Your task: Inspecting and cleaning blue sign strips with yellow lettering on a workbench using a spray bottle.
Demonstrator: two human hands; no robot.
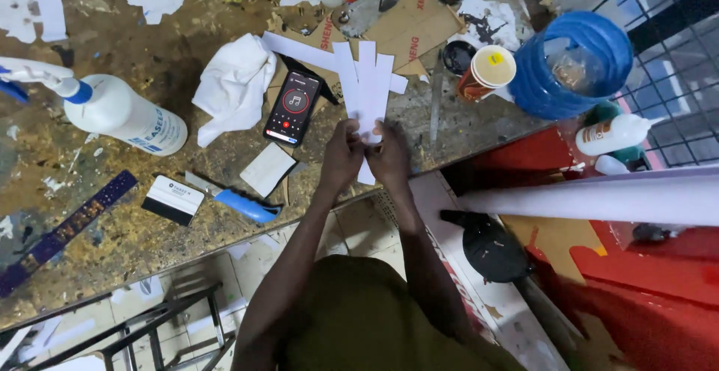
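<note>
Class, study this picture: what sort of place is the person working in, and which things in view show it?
Probably a craft or sign-making workshop: a paint-spattered wooden workbench, a blue-handled utility knife beside a white plastic spray bottle, and both hands holding white paper strips.

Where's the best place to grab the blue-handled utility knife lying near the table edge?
Take the utility knife by its blue handle, from above. It lies flat on the table, handle toward the near edge, metal blade end pointing toward the black and white card. Keep fingers off that end.
</note>
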